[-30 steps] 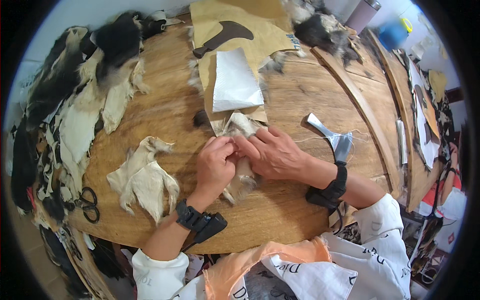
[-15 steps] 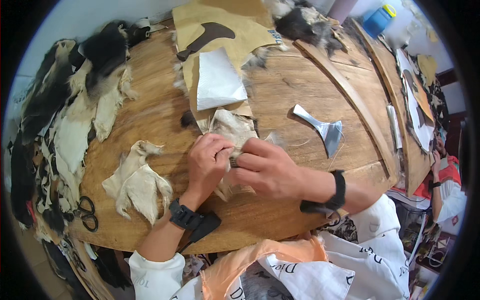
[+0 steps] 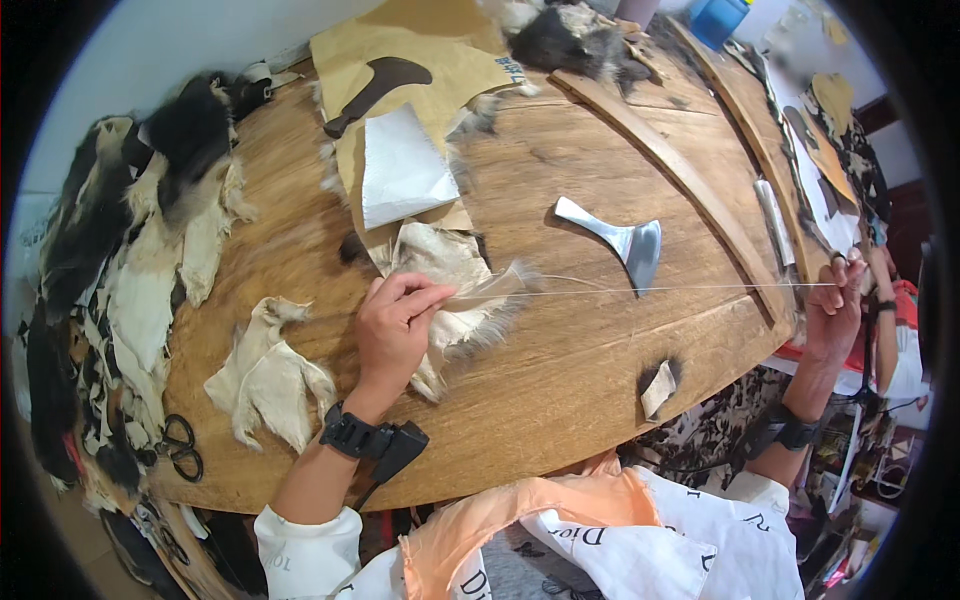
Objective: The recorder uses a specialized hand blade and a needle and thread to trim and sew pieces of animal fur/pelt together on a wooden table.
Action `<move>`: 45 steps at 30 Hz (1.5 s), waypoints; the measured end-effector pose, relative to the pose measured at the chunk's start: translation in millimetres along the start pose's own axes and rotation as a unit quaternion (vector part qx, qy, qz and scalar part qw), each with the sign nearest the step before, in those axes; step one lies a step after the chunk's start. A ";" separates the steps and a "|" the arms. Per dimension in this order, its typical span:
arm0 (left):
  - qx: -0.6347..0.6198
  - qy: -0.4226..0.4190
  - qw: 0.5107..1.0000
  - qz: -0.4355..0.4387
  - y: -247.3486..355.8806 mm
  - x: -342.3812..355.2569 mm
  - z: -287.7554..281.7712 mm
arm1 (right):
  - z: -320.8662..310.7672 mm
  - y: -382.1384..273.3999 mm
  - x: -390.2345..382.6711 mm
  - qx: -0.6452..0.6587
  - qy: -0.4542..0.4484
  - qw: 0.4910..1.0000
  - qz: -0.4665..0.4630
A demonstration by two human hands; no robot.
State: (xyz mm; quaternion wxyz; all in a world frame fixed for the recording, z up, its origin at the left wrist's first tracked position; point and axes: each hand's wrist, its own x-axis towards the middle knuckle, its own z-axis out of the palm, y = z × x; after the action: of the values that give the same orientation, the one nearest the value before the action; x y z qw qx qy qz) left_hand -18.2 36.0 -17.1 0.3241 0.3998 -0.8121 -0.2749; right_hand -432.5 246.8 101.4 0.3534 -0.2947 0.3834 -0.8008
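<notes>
A pale piece of fur hide (image 3: pixel 437 256) with grey hair along its edge lies at the middle of the table. My left hand (image 3: pixel 392 328) pinches the edge of this hide between thumb and fingers. A thin white thread (image 3: pixel 700 288) runs taut from there to the far right. Out past the table's right edge, my right hand (image 3: pixel 838 305) is raised with its fingers closed on the thread. Whether a needle is in those fingers is too small to tell. A silver fan-bladed knife (image 3: pixel 628 246) lies just above the thread.
Brown paper (image 3: pixel 420 45), a dark fan-bladed knife (image 3: pixel 385 90) and a white sheet (image 3: pixel 405 170) lie at the back. Fur hides (image 3: pixel 140 290) are piled left, near black scissors (image 3: pixel 180 445). Wooden strips (image 3: pixel 660 160) lie right, with another person's arm (image 3: pixel 885 320) beyond them.
My right hand has swung from beside the left hand out to the far right, drawing the thread tight. My left hand stays on the hide. The view has shifted slightly.
</notes>
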 end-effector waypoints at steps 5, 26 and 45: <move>-0.010 -0.026 1.000 -0.002 -2.5 -0.5 -3.9 | -115.0 -82.5 -4.2 0.076 0.033 0.993 -0.088; 0.008 -0.013 1.000 0.004 4.8 -3.0 -2.4 | 140.5 197.2 -38.4 -0.593 -0.334 0.732 -0.033; 0.019 -0.005 1.000 0.013 1.6 -7.0 -4.5 | 139.8 153.7 -33.8 -0.596 -0.369 0.713 -0.013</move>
State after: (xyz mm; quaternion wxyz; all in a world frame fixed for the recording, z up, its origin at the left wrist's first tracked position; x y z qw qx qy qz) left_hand -12.3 41.7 -15.3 0.3159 0.3940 -0.8238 -0.2574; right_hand -256.9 146.7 42.6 0.2078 -0.7209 0.6166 -0.2385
